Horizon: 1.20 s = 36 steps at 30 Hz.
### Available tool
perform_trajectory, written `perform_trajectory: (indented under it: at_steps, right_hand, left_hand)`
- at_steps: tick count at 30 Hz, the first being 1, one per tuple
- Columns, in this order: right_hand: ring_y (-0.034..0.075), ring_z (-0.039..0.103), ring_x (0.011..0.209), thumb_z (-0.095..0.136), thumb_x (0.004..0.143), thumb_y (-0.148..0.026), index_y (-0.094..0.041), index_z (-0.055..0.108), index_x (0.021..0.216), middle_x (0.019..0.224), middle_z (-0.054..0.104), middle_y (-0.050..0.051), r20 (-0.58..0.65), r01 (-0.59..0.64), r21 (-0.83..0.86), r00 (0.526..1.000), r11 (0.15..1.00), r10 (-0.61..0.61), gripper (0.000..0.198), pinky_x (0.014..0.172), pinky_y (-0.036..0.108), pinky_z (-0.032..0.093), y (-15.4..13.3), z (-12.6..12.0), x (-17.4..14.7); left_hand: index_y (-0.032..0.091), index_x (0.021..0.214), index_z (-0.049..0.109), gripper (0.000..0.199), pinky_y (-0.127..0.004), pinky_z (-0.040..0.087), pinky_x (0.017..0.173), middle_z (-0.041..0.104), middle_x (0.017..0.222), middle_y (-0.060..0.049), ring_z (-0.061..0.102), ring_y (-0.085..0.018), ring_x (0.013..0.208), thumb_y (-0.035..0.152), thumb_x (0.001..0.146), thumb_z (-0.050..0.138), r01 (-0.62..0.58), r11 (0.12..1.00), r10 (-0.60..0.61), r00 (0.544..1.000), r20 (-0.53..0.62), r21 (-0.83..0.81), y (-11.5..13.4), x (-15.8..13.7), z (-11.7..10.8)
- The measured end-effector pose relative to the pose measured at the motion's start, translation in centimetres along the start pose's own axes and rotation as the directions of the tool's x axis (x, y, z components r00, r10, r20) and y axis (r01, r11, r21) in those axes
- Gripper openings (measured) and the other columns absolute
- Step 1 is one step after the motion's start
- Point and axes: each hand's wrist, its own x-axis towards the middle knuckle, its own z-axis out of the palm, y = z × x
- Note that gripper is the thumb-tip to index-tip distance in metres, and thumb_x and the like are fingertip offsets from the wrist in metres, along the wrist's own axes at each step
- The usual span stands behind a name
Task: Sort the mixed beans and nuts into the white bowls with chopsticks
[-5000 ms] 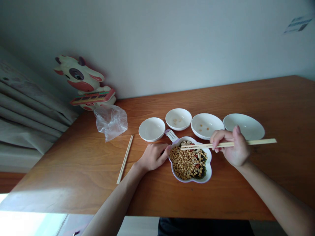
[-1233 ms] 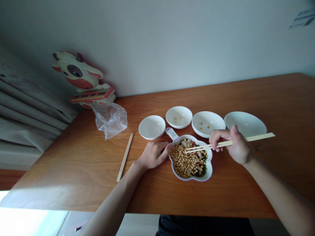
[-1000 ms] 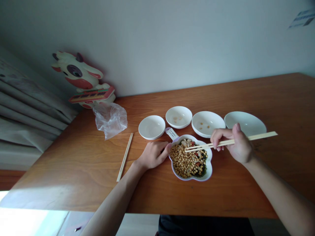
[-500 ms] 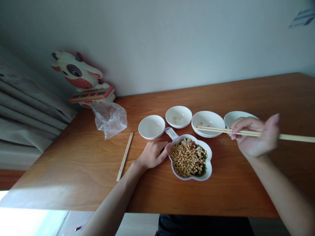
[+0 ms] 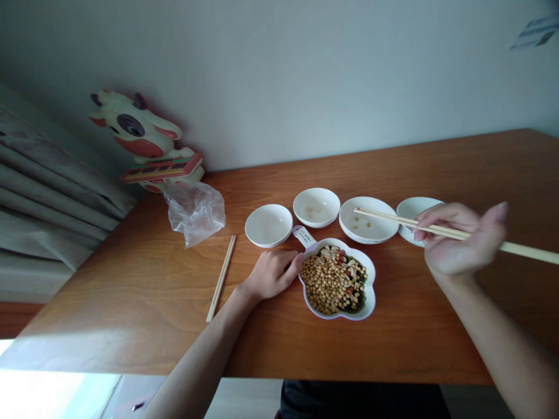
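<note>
We see the wooden chopsticks (image 5: 449,233) in the right hand (image 5: 463,249), whose grip is clamped on both sticks, the palm turned partly up. Their front ends lie over the third white bowl from the left (image 5: 371,237); we cannot tell how high above it they are, nor whether a bean sits between them. In that bowl we make out a few small brown pieces.

Just in front of the row of bowls, on the bench (image 5: 166,279), stands a flower-shaped dish (image 5: 370,289), white with a lilac edge, full of yellow soybeans (image 5: 325,282), pale peanuts (image 5: 348,283), a few red pieces (image 5: 341,256) and, at its right side, dark green mung beans (image 5: 360,304). Its labelled handle (image 5: 304,237) points away from us. The left hand (image 5: 275,274) rests beside it, curled, thumb side against the rim; we cannot tell whether its grip pinches the edge.

Left of the third bowl we find the second bowl (image 5: 317,201), with some pale pieces, and the leftmost bowl (image 5: 268,224). The fourth bowl (image 5: 414,206) is partly hidden behind the right hand.

Left of our left hand lies another pair of chopsticks (image 5: 221,279). Beyond it are a crumpled clear plastic bag (image 5: 196,212) and a toy cow (image 5: 140,131) with a keyboard (image 5: 161,169), near the wall (image 5: 305,81). A grey curtain (image 5: 52,192) hangs at far left.
</note>
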Motion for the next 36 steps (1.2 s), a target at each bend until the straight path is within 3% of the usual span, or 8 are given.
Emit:
perform_trajectory:
  at_steps: [12, 19, 22, 25, 29, 33, 36]
  right_hand:
    - [0.016, 0.052, 0.044, 0.037, 0.101, -0.077, -0.018, 0.071, 0.060, 0.054, 0.059, 0.008, 0.024, -0.045, 0.039, 0.999, 0.998, 0.044, 0.080, 0.040, 0.030, 0.028, -0.1, -0.2, -0.2]
    - [0.017, 0.054, 0.042, 0.037, 0.104, -0.073, -0.017, 0.072, 0.060, 0.054, 0.059, 0.009, 0.211, -0.135, 0.086, 0.971, 0.987, 0.115, 0.079, 0.039, 0.032, 0.030, -0.7, 0.3, -0.6]
    - [0.016, 0.055, 0.045, 0.034, 0.105, -0.075, -0.018, 0.073, 0.063, 0.059, 0.061, 0.009, 0.412, -0.227, 0.072, 0.894, 0.971, 0.178, 0.081, 0.041, 0.032, 0.034, -1.2, 0.8, -1.4]
    - [0.018, 0.055, 0.049, 0.028, 0.106, -0.079, -0.019, 0.074, 0.066, 0.060, 0.061, 0.007, 0.603, -0.305, 0.008, 0.761, 0.952, 0.238, 0.085, 0.046, 0.032, 0.039, -1.5, 1.2, -2.5]
    - [0.019, 0.055, 0.055, 0.019, 0.105, -0.082, -0.020, 0.074, 0.072, 0.064, 0.060, 0.006, 0.735, -0.325, -0.090, 0.617, 0.941, 0.283, 0.089, 0.053, 0.034, 0.043, -1.1, 1.6, -4.0]
    - [0.021, 0.056, 0.062, 0.013, 0.103, -0.085, -0.022, 0.073, 0.076, 0.070, 0.062, 0.007, 0.780, -0.312, -0.166, 0.539, 0.935, 0.318, 0.090, 0.057, 0.035, 0.046, -0.5, 1.6, -4.7]
    - [0.023, 0.058, 0.064, 0.014, 0.102, -0.086, -0.023, 0.073, 0.076, 0.073, 0.064, 0.008, 0.780, -0.310, -0.188, 0.529, 0.932, 0.333, 0.090, 0.058, 0.036, 0.048, -0.5, 1.5, -4.7]
  left_hand:
    - [0.019, 0.080, 0.052, 0.046, -0.030, 0.034, 0.065, 0.061, 0.074, -0.001, 0.049, -0.013, 0.065, 0.042, 0.117, 0.036, -0.009, 1.000, 0.009, 1.000, -0.006, -0.001, -0.1, 0.0, 0.1]
    - [0.019, 0.080, 0.051, 0.047, -0.030, 0.034, 0.065, 0.061, 0.075, 0.000, 0.049, -0.013, 0.065, 0.043, 0.117, 0.035, -0.009, 1.000, 0.009, 1.000, -0.007, -0.006, -0.1, 0.0, 0.1]
    - [0.020, 0.080, 0.051, 0.048, -0.030, 0.034, 0.064, 0.060, 0.074, 0.000, 0.049, -0.013, 0.064, 0.044, 0.117, 0.035, -0.013, 1.000, 0.012, 1.000, -0.015, -0.012, 0.0, 0.0, 0.1]
    - [0.020, 0.079, 0.052, 0.049, -0.030, 0.035, 0.065, 0.060, 0.073, 0.000, 0.050, -0.013, 0.065, 0.044, 0.118, 0.035, -0.017, 1.000, 0.017, 1.000, -0.015, -0.008, 0.1, 0.1, 0.0]
    - [0.020, 0.080, 0.053, 0.050, -0.030, 0.036, 0.066, 0.062, 0.075, -0.001, 0.051, -0.014, 0.066, 0.045, 0.118, 0.033, -0.005, 1.000, 0.005, 1.000, -0.003, 0.000, 0.1, 0.1, 0.0]
    - [0.020, 0.081, 0.053, 0.050, -0.030, 0.036, 0.067, 0.062, 0.076, -0.001, 0.052, -0.014, 0.067, 0.046, 0.118, 0.032, 0.002, 1.000, -0.002, 1.000, 0.003, -0.001, 0.2, 0.0, 0.0]
    - [0.020, 0.080, 0.054, 0.051, -0.030, 0.036, 0.066, 0.063, 0.076, -0.002, 0.051, -0.015, 0.066, 0.047, 0.118, 0.031, -0.003, 1.000, 0.003, 1.000, -0.001, 0.007, 0.2, 0.0, 0.0]
